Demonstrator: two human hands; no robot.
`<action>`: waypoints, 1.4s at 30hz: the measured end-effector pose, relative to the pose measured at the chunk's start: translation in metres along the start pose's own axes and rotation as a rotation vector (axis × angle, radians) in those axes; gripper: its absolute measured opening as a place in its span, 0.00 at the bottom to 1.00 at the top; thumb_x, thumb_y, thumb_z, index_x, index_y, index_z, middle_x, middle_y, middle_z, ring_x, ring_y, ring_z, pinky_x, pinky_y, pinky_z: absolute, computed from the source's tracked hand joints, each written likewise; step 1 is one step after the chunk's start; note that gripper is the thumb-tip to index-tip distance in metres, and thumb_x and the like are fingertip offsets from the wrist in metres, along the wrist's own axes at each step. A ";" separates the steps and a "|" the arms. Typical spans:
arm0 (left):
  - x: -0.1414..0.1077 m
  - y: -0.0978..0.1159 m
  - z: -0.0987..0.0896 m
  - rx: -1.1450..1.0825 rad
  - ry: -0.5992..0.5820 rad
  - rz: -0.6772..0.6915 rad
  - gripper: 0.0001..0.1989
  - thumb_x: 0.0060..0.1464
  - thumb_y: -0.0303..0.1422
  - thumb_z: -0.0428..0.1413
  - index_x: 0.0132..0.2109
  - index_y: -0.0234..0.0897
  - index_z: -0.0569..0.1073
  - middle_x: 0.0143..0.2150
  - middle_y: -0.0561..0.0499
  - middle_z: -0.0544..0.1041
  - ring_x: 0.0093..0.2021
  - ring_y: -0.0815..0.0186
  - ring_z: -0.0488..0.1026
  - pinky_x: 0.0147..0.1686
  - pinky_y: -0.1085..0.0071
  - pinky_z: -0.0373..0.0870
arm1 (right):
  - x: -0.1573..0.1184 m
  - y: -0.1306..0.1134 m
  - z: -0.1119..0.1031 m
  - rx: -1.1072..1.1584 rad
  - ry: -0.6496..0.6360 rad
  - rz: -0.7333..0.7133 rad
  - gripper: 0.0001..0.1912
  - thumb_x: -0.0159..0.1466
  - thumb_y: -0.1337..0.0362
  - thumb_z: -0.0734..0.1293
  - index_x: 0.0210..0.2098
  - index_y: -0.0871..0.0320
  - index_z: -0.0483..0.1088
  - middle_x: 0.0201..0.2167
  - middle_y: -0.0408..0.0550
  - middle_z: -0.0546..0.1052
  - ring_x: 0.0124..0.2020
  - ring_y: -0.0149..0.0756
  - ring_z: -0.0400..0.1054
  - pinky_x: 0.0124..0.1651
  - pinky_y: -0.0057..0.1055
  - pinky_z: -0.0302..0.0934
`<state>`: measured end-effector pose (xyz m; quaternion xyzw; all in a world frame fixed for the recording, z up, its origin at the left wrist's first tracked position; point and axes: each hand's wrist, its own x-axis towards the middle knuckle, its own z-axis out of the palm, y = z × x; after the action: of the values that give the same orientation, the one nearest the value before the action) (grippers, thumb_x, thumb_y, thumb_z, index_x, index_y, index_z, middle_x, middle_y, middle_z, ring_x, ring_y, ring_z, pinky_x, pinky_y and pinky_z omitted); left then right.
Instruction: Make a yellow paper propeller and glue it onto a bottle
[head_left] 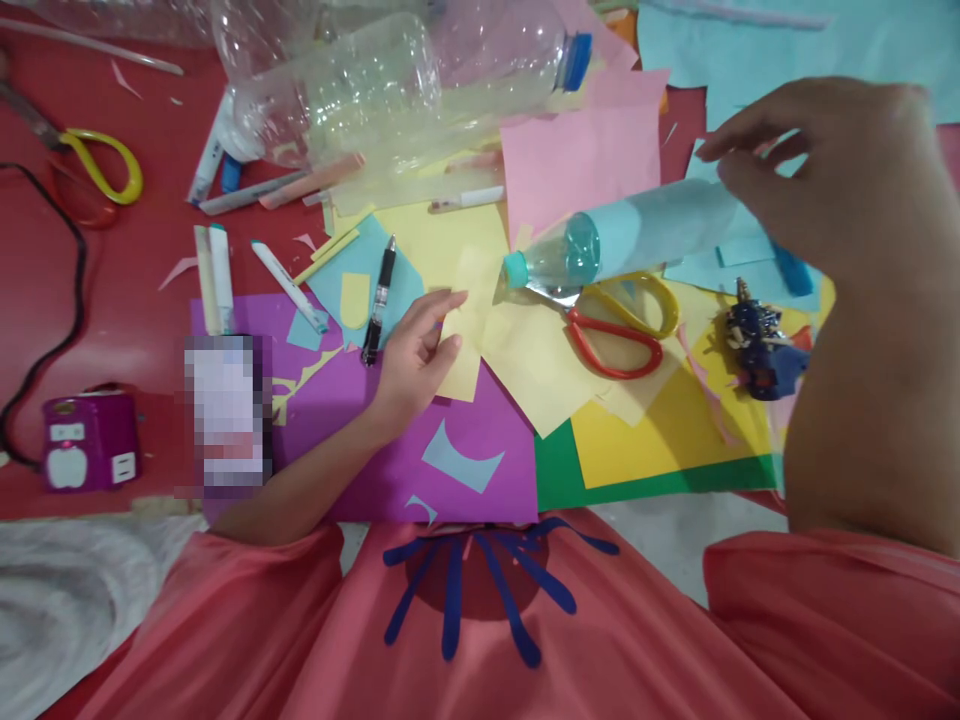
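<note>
My left hand [416, 365] has its thumb and forefinger on a pale yellow paper strip [463, 365], gripping its left edge over a purple sheet [495, 440]. My right hand [799, 175] is raised at the right, thumb and forefinger drawn together in a pinch. Whether anything is between those fingertips I cannot make out. Just left of them, a clear plastic bottle [564, 252] with a green cap lies on its side, wrapped in light blue paper [656, 225]. Partly beneath the bottle are scissors [615, 345] with red and yellow handles.
Clear bottles [360, 90] lie at the back. A black pen [380, 300], markers [289, 285] and paper scraps are around my left hand. A phone [225, 410], a purple sharpener-like box [90, 440] and other scissors [105, 165] are leftward. Keys [754, 340] lie right.
</note>
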<state>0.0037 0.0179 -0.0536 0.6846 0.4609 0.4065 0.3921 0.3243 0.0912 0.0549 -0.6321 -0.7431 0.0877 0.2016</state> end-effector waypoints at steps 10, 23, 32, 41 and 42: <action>-0.003 -0.001 0.005 -0.036 -0.042 -0.013 0.25 0.64 0.51 0.52 0.63 0.49 0.68 0.60 0.44 0.71 0.43 0.65 0.77 0.37 0.69 0.79 | -0.017 -0.026 0.043 0.116 -0.159 -0.284 0.12 0.64 0.65 0.61 0.38 0.53 0.77 0.35 0.50 0.83 0.29 0.36 0.75 0.31 0.34 0.64; -0.007 0.003 0.005 0.118 -0.211 -0.054 0.27 0.61 0.31 0.52 0.65 0.48 0.58 0.67 0.42 0.63 0.33 0.75 0.72 0.36 0.71 0.78 | 0.078 -0.144 0.132 -0.037 -0.476 -0.800 0.16 0.60 0.77 0.63 0.37 0.53 0.77 0.39 0.36 0.81 0.43 0.26 0.78 0.43 0.24 0.69; -0.002 0.017 0.002 0.336 -0.341 -0.017 0.27 0.63 0.36 0.54 0.67 0.40 0.59 0.68 0.40 0.66 0.58 0.57 0.73 0.58 0.58 0.73 | 0.072 -0.155 0.115 0.181 -0.353 -0.446 0.14 0.59 0.82 0.59 0.29 0.54 0.60 0.34 0.46 0.78 0.44 0.41 0.77 0.50 0.42 0.70; 0.002 0.020 0.003 0.567 -0.391 -0.072 0.32 0.60 0.42 0.57 0.68 0.38 0.62 0.67 0.39 0.69 0.67 0.49 0.65 0.64 0.52 0.64 | 0.003 -0.101 0.046 1.365 -0.258 0.188 0.11 0.54 0.66 0.72 0.31 0.51 0.65 0.26 0.34 0.71 0.23 0.26 0.68 0.28 0.26 0.70; 0.002 0.021 0.003 0.595 -0.380 -0.072 0.32 0.61 0.42 0.57 0.68 0.38 0.63 0.67 0.39 0.69 0.66 0.49 0.66 0.63 0.52 0.64 | -0.009 -0.094 0.045 1.360 -0.287 0.212 0.12 0.53 0.66 0.72 0.31 0.50 0.64 0.22 0.32 0.67 0.18 0.25 0.62 0.19 0.24 0.64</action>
<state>0.0134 0.0134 -0.0353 0.8156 0.5017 0.1057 0.2681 0.2217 0.0709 0.0489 -0.4169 -0.4772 0.6346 0.4424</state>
